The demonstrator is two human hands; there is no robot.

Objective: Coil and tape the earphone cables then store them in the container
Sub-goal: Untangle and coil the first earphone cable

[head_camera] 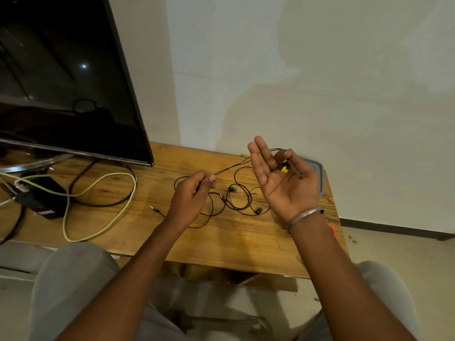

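Observation:
My right hand (pixel 283 183) is raised palm up over the wooden table (pixel 236 237), fingers straight, with its thumb pinning a black-and-yellow earbud end (pixel 284 168) of an earphone cable against the palm. That dark red-black cable (pixel 231 168) runs taut to my left hand (pixel 194 193), which pinches it between thumb and fingers. Below both hands a second black earphone cable (pixel 236 200) lies tangled on the table, its earbuds and a jack plug (pixel 154 208) showing. The grey container (pixel 317 173) sits behind my right hand, mostly hidden.
A large dark screen (pixel 69 82) stands at the back left on a metal foot. A pale green cable (pixel 98 193) and black cables loop beside a dark box (pixel 41 200) on the left of the table. The wall rises just behind the table.

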